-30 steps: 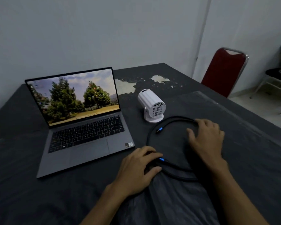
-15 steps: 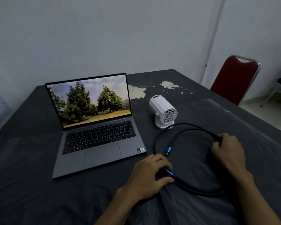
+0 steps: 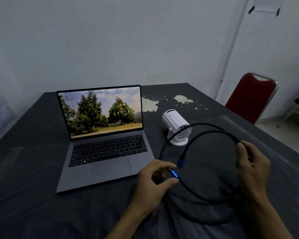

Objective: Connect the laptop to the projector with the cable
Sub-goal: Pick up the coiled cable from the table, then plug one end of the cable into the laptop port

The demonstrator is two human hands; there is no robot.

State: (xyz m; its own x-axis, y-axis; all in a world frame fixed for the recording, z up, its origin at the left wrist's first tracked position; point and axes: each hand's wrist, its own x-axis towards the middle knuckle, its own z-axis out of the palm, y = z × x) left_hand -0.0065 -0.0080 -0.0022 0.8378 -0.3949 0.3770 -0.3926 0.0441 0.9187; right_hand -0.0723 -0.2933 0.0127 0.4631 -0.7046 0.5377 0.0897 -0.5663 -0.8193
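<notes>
The left hand [image 3: 152, 183] pinches one blue-collared plug [image 3: 174, 173] of the black cable [image 3: 205, 133] between thumb and fingers [image 3: 164, 165], the plug's long axis pointing up and away toward the projector [image 3: 177, 129], with the laptop [image 3: 104, 152] off to the fingers' left on the counter [image 3: 33, 169]. The right hand [image 3: 252, 166] has its fingers curled around the far side of the coil. The second plug [image 3: 181, 160] hangs free just beyond the left fingertips, so the left hand looks nearer either port.
</notes>
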